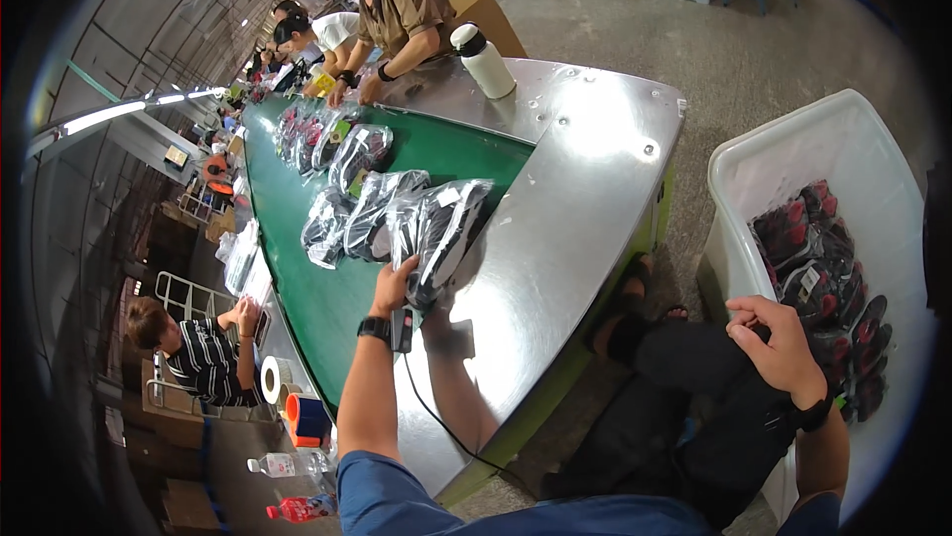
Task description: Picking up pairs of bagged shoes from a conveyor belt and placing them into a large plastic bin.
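Note:
My left hand [396, 285] is closed on the near end of a pair of black-and-white shoes [441, 229] in a clear plastic bag. The pair lies where the green conveyor belt [302, 313] meets the metal table end. More bagged shoes [347, 209] lie against it on the belt, trailing away toward the far end. Off to the right, my right hand [778, 338] hangs above my leg, beside the near wall of a white bin [729, 164]. Its fingers are loosely curled, and nothing shows in them. Inside the bin, black-and-red bagged shoes [818, 268] are piled up.
A white bottle [484, 62] stands on the metal tabletop [585, 169]. Behind it a co-worker [402, 15] leans over the belt. Another person in stripes [203, 353] works at the left. Tape rolls [273, 379] and drink bottles [288, 464] sit lower left. A cable runs from my left wrist.

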Available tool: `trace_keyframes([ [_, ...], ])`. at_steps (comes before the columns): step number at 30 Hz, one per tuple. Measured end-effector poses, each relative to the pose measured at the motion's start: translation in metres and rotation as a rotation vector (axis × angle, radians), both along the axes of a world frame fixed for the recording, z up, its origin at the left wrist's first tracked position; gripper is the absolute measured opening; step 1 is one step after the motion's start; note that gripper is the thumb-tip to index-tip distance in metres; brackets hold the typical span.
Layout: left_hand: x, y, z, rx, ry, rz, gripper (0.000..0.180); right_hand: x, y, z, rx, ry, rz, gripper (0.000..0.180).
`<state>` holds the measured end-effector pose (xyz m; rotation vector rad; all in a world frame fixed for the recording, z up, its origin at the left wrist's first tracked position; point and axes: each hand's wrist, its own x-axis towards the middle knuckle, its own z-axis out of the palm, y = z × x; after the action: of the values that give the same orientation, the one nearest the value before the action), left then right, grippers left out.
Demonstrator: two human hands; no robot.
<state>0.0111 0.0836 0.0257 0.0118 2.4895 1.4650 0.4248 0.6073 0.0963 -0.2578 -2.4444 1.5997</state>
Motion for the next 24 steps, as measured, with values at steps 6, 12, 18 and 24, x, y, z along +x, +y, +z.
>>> trace_keyframes([
  [6,0.103,0.058,-0.002,-0.062,0.933,0.182,0.084,-0.001,-0.001,0.006,0.061,-0.052,0.023,0.029],
  [12,0.171,0.070,-0.005,-0.080,0.787,0.156,0.049,-0.008,0.003,0.004,0.072,-0.017,0.106,0.031],
  [18,0.191,0.103,0.028,0.518,0.113,0.244,0.070,-0.004,0.001,0.001,0.080,-0.041,0.110,0.031],
  [24,0.182,0.143,0.021,0.677,0.070,0.146,0.095,0.004,0.001,0.003,0.030,-0.072,0.109,0.032],
])
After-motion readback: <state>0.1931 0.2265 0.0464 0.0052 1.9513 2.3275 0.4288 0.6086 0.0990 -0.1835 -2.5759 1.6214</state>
